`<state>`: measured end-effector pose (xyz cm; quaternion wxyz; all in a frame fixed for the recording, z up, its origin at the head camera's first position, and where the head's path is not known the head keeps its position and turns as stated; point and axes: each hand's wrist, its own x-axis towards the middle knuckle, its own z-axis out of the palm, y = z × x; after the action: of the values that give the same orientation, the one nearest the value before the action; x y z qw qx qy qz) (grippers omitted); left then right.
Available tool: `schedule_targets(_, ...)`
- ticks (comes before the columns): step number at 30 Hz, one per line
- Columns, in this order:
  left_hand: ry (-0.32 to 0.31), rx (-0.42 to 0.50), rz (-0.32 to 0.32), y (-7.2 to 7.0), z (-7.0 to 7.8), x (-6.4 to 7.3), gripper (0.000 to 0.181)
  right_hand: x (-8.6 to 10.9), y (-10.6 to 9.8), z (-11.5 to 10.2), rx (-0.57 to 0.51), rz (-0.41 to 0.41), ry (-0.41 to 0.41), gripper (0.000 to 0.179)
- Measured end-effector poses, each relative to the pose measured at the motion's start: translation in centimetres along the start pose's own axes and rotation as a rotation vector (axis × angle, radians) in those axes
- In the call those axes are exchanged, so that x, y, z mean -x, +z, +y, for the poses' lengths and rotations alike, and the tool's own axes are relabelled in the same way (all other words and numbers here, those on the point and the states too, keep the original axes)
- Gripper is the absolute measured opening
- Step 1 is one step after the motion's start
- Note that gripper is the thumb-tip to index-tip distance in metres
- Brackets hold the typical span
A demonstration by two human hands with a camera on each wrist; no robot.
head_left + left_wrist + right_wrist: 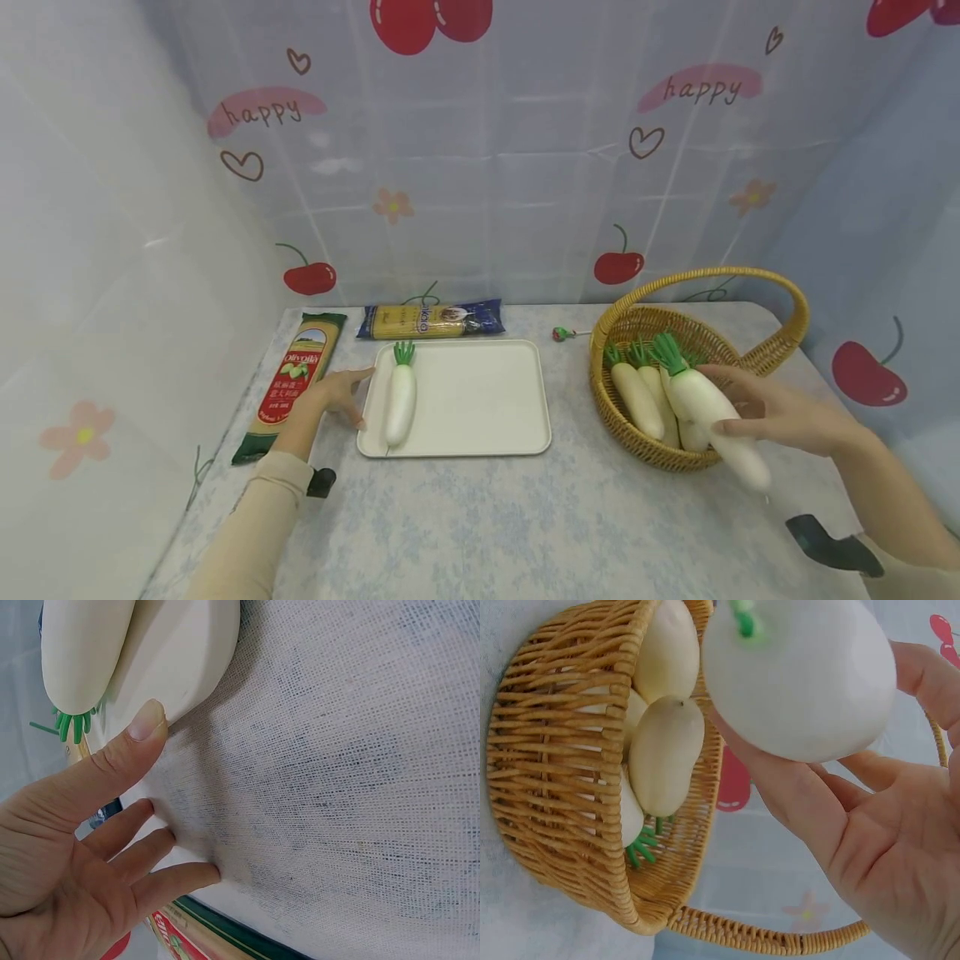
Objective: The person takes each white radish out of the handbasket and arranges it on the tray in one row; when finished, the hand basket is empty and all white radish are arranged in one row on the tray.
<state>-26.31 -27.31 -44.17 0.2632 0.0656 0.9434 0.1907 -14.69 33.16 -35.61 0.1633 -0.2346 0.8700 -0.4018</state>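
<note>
My right hand [787, 408] grips a white radish [708, 404] with a green top, held tilted over the front right rim of a wicker basket [630, 446]. In the right wrist view the radish [802, 682] fills the space between thumb and fingers. Several more radishes [637, 400] lie inside the basket. On the left, my left hand [337, 396] touches the left edge of a white tray [472, 400], its thumb at the rim and its fingers on the cloth. One radish [401, 404] lies lengthwise on the tray's left side, green leaves toward the back.
A red and green spaghetti packet [292, 379] lies left of the tray, partly behind the left forearm. Behind the tray is a blue and yellow pasta packet [431, 320]. A lollipop [562, 334] lies left of the basket, whose tall handle [712, 272] arches over it.
</note>
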Motion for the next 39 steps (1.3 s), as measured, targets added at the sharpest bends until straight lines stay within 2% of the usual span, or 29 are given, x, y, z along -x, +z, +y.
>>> schedule_targets(4, -0.008, 0.004, -0.006, 0.0, -0.2, -0.1, 0.11, -0.2, 0.5, -0.4, -0.101, -0.073, -0.113, 0.063)
schedule_targets(9, -0.012, 0.021, -0.008, 0.1, -0.2, -0.1, 0.11, -0.8, 1.1, -0.9, -0.202, -0.176, -0.174, 0.062)
schedule_targets(13, -0.021, 0.029, -0.006, 0.3, -0.2, -0.1, 0.111, -1.4, 1.7, -1.6, -0.145, -0.158, -0.185, 0.061)
schedule_targets(19, -0.021, 0.024, -0.007, 0.4, -0.4, -0.2, 0.11, -3.0, 2.7, -3.0, -0.024, -0.107, -0.147, 0.066)
schedule_targets(27, -0.031, 0.03, 0.0, 0.4, -0.2, -0.1, 0.108, -5.7, 3.5, -4.8, -0.044, -0.15, -0.053, 0.069)
schedule_targets(30, -0.026, 0.023, -0.001, 0.3, -0.2, 0.0, 0.108, -6.9, 3.9, -5.1, -0.039, -0.147, -0.073, 0.069)
schedule_targets(33, -0.014, 0.006, -0.002, 0.1, -0.2, -0.1, 0.109, -8.1, 4.5, -5.4, -0.026, -0.14, -0.134, 0.065)
schedule_targets(39, -0.007, -0.002, -0.004, 0.0, -0.1, -0.2, 0.109, -10.6, 5.6, -5.8, -0.092, -0.17, -0.187, 0.065)
